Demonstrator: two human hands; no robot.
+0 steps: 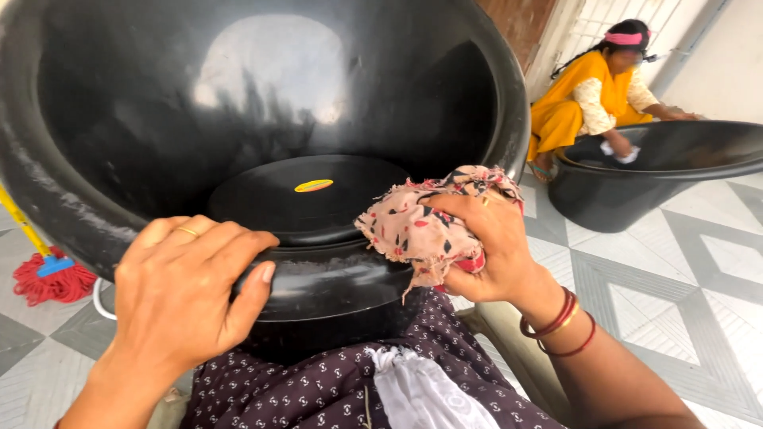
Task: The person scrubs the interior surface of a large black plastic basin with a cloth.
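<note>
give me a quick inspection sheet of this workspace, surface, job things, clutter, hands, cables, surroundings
surface: grey and white patterned tile floor.
job's things: large black tub tipped on its side toward the camera, a small yellow sticker on its base; pink patterned cloth bunched at the rim.
clutter: red mop with a yellow handle lying on the floor at left.
hands: left hand grips the tub's near rim; right hand clutches the cloth, bangles on the wrist.
cables: nothing seen.
surroundings: another person in orange crouches at a second black tub, a hand inside it; white wall behind.
</note>
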